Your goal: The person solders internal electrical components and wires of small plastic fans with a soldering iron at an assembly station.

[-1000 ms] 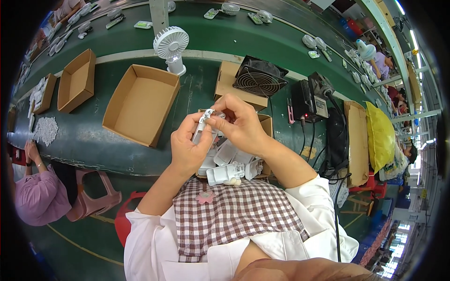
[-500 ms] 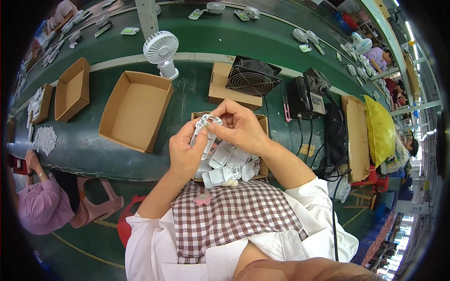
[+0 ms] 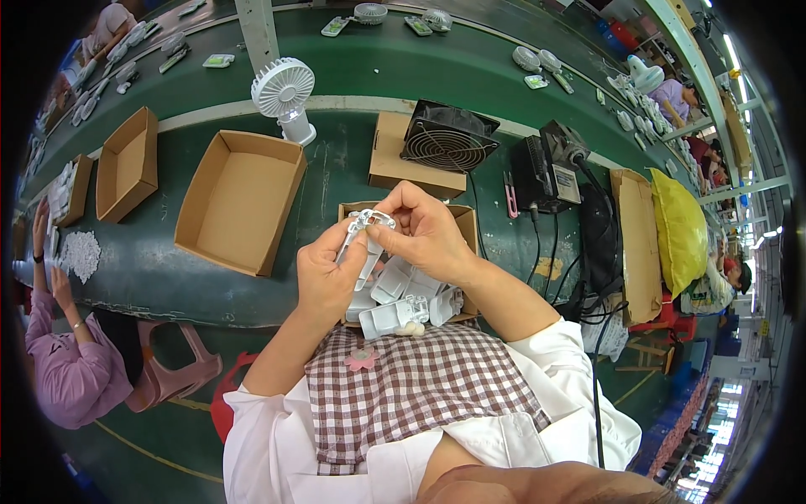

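Observation:
Both hands hold a white plastic fan-handle shell (image 3: 367, 262) above an open cardboard box (image 3: 467, 223). My left hand (image 3: 326, 273) grips the shell along its side, thumb near the top. The fingers of my right hand (image 3: 426, 238) are pinched at its looped upper end; whether a small piece sits between them is hidden. Below, several white plastic shells (image 3: 389, 284) fill the box, and one shell (image 3: 390, 317) lies at its near edge, against my checked apron (image 3: 420, 374).
Ahead stand a white handheld fan (image 3: 284, 91), a black cooling fan (image 3: 449, 144) on a carton and a black power unit (image 3: 537, 172). Pink tweezers (image 3: 510, 195) lie beside it. At left are a cardboard tray (image 3: 239, 202) and a co-worker (image 3: 71, 361). A conveyor (image 3: 353, 63) carries fan parts.
My hands stay on the shell with barely any movement. The co-worker's hands have parted, one reaching forward to a box of white parts. Fan parts on the conveyor have shifted left.

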Motion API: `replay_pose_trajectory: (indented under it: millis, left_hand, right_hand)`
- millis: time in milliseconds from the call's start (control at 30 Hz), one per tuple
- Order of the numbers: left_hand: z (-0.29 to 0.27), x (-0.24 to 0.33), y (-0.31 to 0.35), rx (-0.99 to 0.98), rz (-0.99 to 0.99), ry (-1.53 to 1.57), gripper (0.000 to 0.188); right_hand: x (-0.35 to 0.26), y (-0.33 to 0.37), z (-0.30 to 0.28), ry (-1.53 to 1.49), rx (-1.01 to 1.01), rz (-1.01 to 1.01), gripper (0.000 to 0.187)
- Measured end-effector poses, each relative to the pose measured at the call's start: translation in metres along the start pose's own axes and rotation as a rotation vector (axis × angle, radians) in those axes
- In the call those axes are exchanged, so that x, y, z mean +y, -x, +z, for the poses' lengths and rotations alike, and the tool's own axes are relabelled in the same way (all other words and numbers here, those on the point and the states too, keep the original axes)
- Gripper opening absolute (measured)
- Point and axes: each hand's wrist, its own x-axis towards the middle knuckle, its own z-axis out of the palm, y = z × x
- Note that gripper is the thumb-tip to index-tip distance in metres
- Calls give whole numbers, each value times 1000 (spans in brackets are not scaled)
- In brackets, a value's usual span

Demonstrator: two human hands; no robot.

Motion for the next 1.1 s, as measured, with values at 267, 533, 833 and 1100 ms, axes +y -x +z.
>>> replay_pose_trajectory:
  millis: [267,533,833,1100]
  left_hand:
    - [-3,4,-5,4,-37,5,24]
    - [-5,9,-3,-25,-126,32,28]
    - [-2,16,-2,-44,-123,-33,29]
    - [0,17,0,-38,-109,-18,27]
  right_hand:
    - [8,-8,-3,5,-22,21,18]
    - [0,-7,-8,56,-58,80,20]
    - [-2,-5,-11,57,-75,70,23]
    - [-3,-1,-11,174,-60,31,22]
